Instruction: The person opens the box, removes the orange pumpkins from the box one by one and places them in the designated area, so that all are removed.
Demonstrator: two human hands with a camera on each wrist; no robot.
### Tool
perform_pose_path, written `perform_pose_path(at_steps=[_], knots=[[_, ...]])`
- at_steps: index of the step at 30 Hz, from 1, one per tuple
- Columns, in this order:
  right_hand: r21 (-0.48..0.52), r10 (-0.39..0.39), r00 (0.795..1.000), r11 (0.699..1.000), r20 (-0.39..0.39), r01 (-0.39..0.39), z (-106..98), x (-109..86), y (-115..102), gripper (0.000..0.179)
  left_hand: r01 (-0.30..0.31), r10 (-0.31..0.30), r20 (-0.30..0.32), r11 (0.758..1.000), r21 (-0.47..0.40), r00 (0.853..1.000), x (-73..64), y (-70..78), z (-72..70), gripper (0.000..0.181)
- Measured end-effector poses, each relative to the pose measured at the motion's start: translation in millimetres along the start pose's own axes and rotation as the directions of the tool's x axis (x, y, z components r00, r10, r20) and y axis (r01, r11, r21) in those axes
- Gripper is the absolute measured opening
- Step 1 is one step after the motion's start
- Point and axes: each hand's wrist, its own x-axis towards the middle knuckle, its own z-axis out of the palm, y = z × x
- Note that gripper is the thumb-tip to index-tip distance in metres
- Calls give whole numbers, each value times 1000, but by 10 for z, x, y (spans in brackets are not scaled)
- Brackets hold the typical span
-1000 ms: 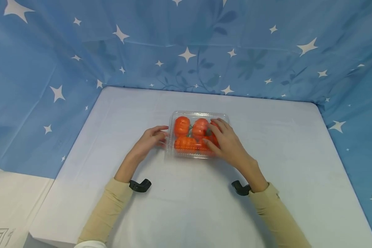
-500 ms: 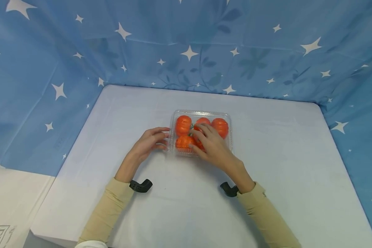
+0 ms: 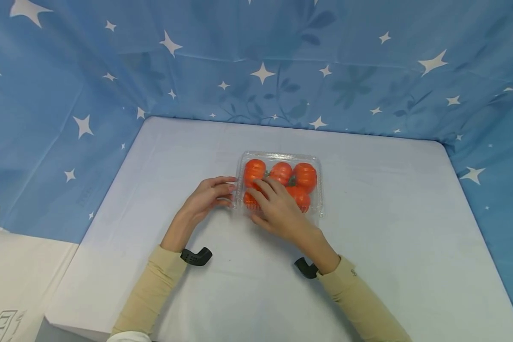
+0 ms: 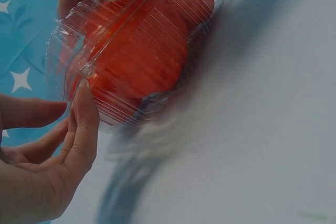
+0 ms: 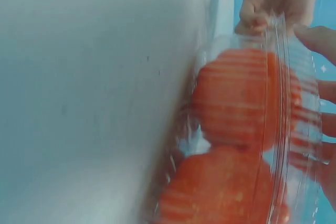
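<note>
Shifted leftward over the box (image 3: 278,156) since the earlier frame: my right hand (image 3: 279,209), fingers spread. My left hand (image 3: 205,197) pinched its left rim (image 4: 86,69). Box sat mid-table (image 3: 393,213), seemed light, springy, slick; rim looked the best hold. Contents: red fruit (image 3: 305,176). Lettering (image 3: 3,326), lower left: cropped, unreadable.

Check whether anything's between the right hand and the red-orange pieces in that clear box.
Yes: the clear plastic lid lies between the right hand and the red-orange pieces. Nothing visible stands between the left hand and the clear box.
</note>
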Motion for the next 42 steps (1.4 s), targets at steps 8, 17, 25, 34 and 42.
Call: perform_pose_path(at_steps=[8,17,25,34,42], knots=[[-78,-3,1000,997,6,3,52,39,-128,47,15,-15,-24,999,-30,1000,24,-18,12,43],[-128,-22,999,992,-27,18,120,39,-154,38,23,-26,-41,998,-59,999,35,-50,8,45],[-187,-18,995,982,-94,0,163,59,-199,28,17,-19,-43,999,-40,999,63,-74,30,47],[-219,-13,992,976,-122,-14,198,84,-201,33,23,-25,-45,999,-48,999,100,-96,48,49],[-207,4,996,978,-83,-22,158,82,-190,40,23,-25,-27,996,-89,999,142,-126,57,54]])
